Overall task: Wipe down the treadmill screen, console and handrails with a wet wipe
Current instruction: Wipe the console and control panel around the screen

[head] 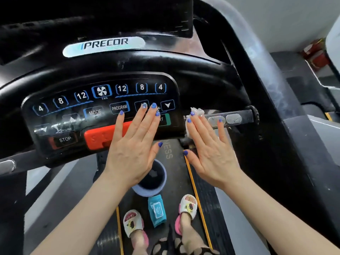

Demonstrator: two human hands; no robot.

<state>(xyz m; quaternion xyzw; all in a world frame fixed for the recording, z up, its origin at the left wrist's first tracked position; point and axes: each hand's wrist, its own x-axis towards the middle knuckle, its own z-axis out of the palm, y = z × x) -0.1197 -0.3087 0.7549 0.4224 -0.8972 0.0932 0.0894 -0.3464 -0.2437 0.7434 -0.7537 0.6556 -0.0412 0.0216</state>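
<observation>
Flat right hand [211, 144] presses wipe [196, 112] beside PRECOR console [73, 107]

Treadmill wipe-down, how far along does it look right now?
Midway, probably. The console shows wet streaks near the incline keys, so it looks partly wiped. The right hand presses the wipe flat on the right handrail; the left hand rests open on the console. The left handrail and screen show no clear sign of wiping.

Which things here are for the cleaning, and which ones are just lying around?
For the cleaning: wet wipe under the right hand, button panel under the left hand, handrail, wipe pack.

Just lying around: bucket, slippers.
</observation>
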